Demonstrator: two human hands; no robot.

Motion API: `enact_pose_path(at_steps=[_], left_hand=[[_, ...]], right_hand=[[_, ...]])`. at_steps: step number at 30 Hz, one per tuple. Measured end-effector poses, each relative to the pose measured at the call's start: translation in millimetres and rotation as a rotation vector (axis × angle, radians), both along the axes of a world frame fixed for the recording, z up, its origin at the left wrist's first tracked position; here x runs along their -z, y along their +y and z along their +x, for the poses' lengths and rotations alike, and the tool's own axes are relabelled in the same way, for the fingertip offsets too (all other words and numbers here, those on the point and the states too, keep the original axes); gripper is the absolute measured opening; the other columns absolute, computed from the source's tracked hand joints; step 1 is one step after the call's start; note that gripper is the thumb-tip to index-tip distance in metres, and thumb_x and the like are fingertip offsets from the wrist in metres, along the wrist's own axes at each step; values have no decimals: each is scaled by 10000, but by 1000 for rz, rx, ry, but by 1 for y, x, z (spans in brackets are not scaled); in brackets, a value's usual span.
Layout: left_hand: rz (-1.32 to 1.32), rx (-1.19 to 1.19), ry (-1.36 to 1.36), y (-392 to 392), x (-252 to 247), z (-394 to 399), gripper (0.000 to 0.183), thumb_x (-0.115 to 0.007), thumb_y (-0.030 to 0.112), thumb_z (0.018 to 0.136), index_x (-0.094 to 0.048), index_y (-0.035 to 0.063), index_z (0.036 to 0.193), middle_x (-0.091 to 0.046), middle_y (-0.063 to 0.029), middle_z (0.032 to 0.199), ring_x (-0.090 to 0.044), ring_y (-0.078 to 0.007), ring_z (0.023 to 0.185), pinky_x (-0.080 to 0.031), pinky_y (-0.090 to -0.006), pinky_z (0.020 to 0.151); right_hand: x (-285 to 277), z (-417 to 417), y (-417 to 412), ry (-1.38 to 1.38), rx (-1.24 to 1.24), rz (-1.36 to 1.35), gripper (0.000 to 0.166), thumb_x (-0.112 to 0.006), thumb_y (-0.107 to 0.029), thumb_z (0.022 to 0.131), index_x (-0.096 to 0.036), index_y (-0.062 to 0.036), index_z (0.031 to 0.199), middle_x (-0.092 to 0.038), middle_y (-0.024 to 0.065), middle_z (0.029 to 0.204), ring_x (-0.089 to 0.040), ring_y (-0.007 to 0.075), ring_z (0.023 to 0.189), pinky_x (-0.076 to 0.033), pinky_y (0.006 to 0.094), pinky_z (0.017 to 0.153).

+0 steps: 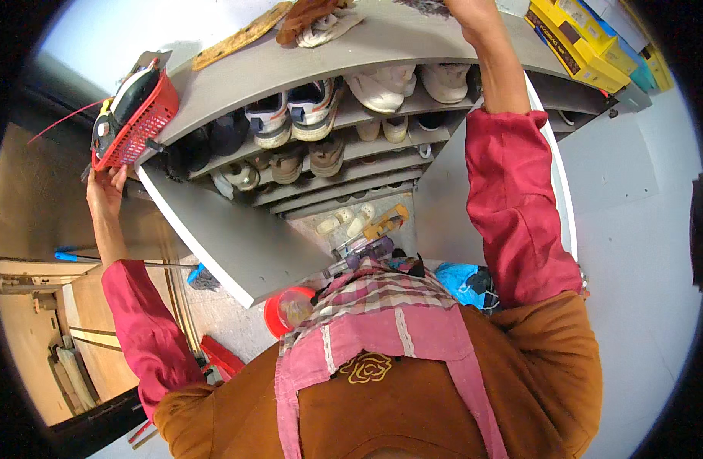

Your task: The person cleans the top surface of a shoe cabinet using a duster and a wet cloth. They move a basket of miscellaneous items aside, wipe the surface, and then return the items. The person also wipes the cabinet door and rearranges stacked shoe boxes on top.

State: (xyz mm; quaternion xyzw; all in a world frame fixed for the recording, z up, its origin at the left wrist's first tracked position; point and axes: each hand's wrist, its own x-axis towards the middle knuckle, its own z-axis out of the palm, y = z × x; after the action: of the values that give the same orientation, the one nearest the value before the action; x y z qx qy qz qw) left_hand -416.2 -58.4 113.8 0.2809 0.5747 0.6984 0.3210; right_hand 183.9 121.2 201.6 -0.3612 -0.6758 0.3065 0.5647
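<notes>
My left hand (105,186) is raised at the left, its fingers at the near end of a red plastic basket (150,123). The basket rests at the left end of the grey shoe cabinet's top (225,86) and holds a dark, rounded object (134,94) and other small items. My right hand (472,12) reaches over the cabinet top and is cut off by the upper picture edge, so its fingers are hidden. Close beside it lies a dark, fluffy thing (426,7), only partly in view. Below, both cabinet doors (225,229) stand open.
Several pairs of shoes (311,109) fill the shelves. A brown and white cloth (322,26) and a worn yellowish strip (242,35) lie on top, yellow boxes (581,46) at right. On the floor are pale clogs (348,221), a red basin (276,315) and a mop (202,278).
</notes>
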Motion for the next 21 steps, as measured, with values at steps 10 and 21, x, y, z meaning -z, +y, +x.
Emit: enact_pose_path(at_steps=[10, 21], left_hand=[[144, -47, 14, -60, 6, 27, 520, -430, 430, 945, -502, -30, 1176, -589, -174, 1069, -612, -277, 905, -530, -338, 751], [326, -297, 1751, -100, -94, 256, 518, -740, 29, 651, -579, 30, 1144, -557, -162, 1175, -525, -326, 1094, -419, -394, 931]], right_hand=[[65, 23, -40, 35, -16, 214, 450, -612, -83, 649, -622, 20, 1086, -647, 57, 967, -591, 151, 869, -466, 279, 819], [82, 28, -96, -100, -202, 220, 394, -556, 57, 621, -660, -25, 991, -651, 128, 976, -612, 216, 925, -455, 284, 829]])
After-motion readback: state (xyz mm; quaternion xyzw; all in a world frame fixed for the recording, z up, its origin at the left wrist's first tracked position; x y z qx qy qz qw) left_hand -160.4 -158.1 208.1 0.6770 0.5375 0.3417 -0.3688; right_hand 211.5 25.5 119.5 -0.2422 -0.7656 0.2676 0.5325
